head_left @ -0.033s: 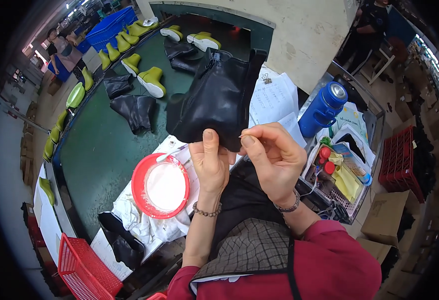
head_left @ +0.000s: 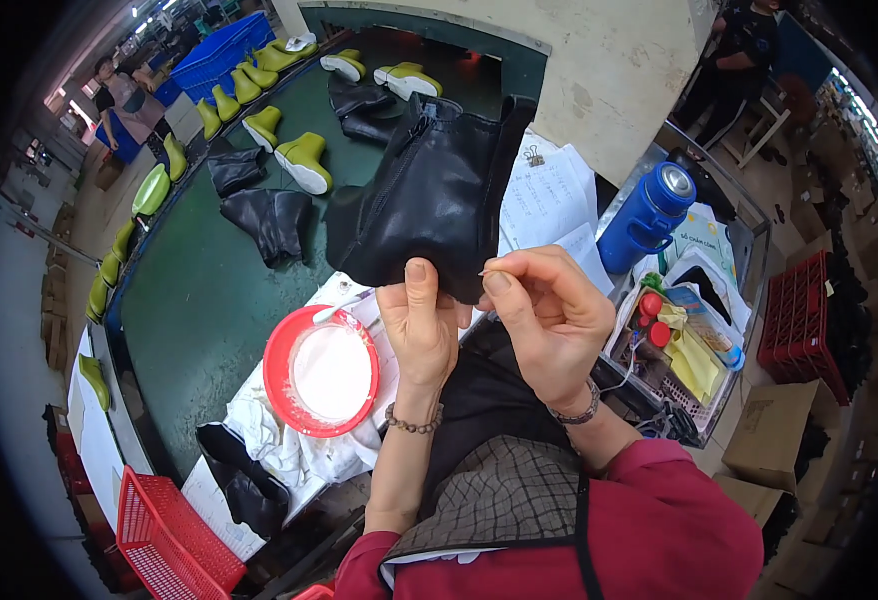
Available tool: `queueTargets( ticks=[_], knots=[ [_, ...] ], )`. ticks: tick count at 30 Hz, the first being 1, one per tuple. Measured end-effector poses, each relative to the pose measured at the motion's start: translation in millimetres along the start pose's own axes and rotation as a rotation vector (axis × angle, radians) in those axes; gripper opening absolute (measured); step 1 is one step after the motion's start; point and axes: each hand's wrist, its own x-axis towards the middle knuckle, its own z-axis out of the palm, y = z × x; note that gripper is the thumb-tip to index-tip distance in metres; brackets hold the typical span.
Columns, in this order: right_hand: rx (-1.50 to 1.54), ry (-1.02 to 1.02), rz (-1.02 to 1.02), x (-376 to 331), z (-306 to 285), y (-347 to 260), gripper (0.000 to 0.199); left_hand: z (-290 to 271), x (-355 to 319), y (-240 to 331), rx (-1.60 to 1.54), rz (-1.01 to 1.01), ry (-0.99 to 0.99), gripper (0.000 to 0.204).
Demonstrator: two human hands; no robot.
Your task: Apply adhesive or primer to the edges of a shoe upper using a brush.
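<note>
A black leather boot upper [head_left: 434,205] with a zip along its side is held up over the near edge of the green table [head_left: 174,325]. My left hand [head_left: 421,335] grips its lower edge, thumb on top and fingers underneath. Close by at the lower right corner, my right hand [head_left: 557,330] pinches thumb and forefinger together. A tiny pale tip shows at the pinch, too small to name. Left of my left hand is a red bowl [head_left: 275,375] of white paste, a white-handled tool [head_left: 337,308] across its rim.
Black uppers [head_left: 271,225] and lime-green boot forms [head_left: 304,163] lie on the table. A blue flask [head_left: 649,215], papers [head_left: 549,200] and a basket of small supplies [head_left: 694,370] are at right. Red baskets [head_left: 174,535] stand lower left. Two people are in the background.
The boot upper has turned slightly in my hands, so its zip faces up more plainly. Both hands have stayed almost in place.
</note>
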Motion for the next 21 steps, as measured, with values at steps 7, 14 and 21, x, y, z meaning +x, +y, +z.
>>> queueTargets(
  ticks=[7,14,21],
  knots=[
    [-0.299,-0.007,-0.201,4.4,-4.7,-6.7,0.015,-1.1,-1.4,6.8,0.145,0.047,-0.066,0.033],
    [-0.225,0.034,-0.182,-1.1,-1.6,-5.5,0.016,8.7,-8.4,7.3,0.063,0.044,-0.003,0.032],
    [-0.139,0.010,0.011,0.3,-4.0,-14.4,0.021,-14.8,-12.7,4.7,0.278,0.104,-0.127,0.032]
  ],
)
